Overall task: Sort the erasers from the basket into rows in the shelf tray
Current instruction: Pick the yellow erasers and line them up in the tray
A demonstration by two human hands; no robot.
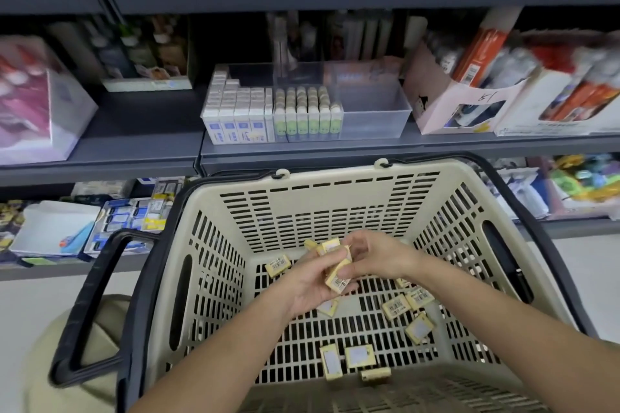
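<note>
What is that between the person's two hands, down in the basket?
A small bunch of yellow erasers, seen in the head view: the left hand holds them from below and the right hand pinches their top.

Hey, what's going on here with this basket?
A person's left hand grips a small stack of yellow erasers over the beige basket, and the right hand pinches the stack's top. Other loose erasers lie on the basket floor. The clear tray on the shelf holds rows of white erasers and green erasers at its left, no yellow ones yet.
</note>
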